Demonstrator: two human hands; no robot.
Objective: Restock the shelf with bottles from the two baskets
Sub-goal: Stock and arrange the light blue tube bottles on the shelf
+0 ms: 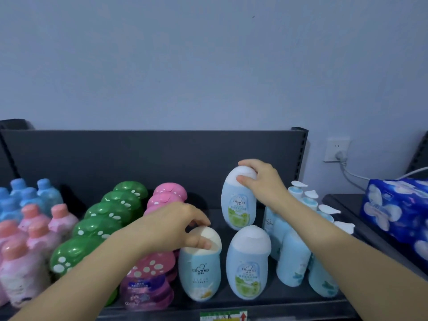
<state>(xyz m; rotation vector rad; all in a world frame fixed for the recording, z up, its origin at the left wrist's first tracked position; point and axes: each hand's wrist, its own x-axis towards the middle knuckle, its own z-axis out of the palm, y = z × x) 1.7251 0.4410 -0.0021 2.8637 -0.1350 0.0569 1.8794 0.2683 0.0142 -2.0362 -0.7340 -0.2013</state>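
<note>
The green-labelled bottle (pixel 238 200) stands upright at the rear of the shelf (pixel 266 304), just under the right hand (pixel 264 184), fingers (pixel 246 162) clamped on its white cap, while the nearer left hand (pixel 173 225) pinches the front-row cream-capped bottle (pixel 200 269).

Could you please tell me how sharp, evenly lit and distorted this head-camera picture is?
Head view: soft, even, bluish light, no glare; soft shadows on the back panel behind the green bottles; the middle bottle has a fairly sharp label; the pink bottles at far left and the tissue pack at right are smeared; the wide-angle lens leans the shelf post.
</note>
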